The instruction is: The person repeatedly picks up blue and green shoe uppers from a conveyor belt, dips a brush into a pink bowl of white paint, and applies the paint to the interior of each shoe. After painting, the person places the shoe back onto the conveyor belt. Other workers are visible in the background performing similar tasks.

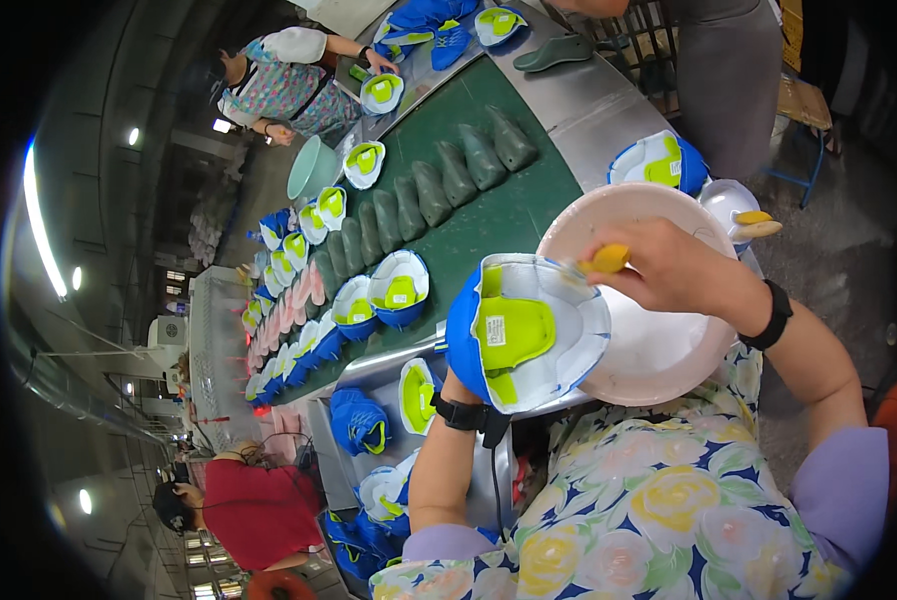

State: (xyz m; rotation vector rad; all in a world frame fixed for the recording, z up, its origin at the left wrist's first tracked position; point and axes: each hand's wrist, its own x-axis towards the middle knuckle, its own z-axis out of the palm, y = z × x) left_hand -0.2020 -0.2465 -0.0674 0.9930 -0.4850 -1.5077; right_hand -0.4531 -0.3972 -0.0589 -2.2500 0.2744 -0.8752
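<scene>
My left hand [458,390] holds a blue shoe upper [465,335] from behind, so its fingers are hidden. The upper's white underside faces up, with a lime-green insole piece [522,338] and a small white label. My right hand [659,262] grips a brush [609,260] by its yellow handle. The bristles, partly blurred, touch or hover just over the upper's white edge. Beneath my right hand, a pale pink basin [669,360] holds white stuff, and the upper overlaps its left rim.
A green conveyor belt [529,200] carries dark shoe lasts [434,195] and several uppers [399,290]. More blue uppers [359,420] lie on a metal tray to my left. A white bowl [724,205] with yellow-handled brushes stands right of the basin. Co-workers [294,80] stand across the belt and at left.
</scene>
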